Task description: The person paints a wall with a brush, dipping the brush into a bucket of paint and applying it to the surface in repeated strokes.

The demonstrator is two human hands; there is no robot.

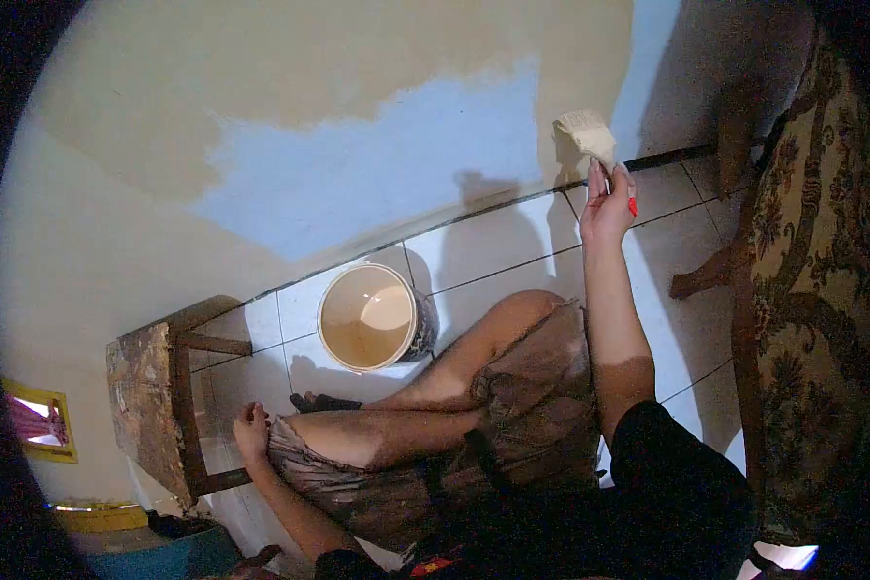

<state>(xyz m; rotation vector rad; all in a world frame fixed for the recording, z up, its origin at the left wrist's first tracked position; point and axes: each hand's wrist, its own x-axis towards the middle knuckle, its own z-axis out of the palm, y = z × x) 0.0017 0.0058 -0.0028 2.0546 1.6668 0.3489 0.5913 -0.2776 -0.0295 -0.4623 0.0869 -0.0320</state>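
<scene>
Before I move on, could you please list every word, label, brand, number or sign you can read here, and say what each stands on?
No text can be read in this view.
Round cream-lined bucket: dark markings on its outer side, too blurred to tell if they are lettering.
Black short-sleeved shirt: a small red and yellow print near the bottom edge, too small and blurred to read.

A black short-sleeved T-shirt [681, 469] is worn, printed with red and yellow on its front, above creased brownish-grey shorts [541, 401].
</scene>
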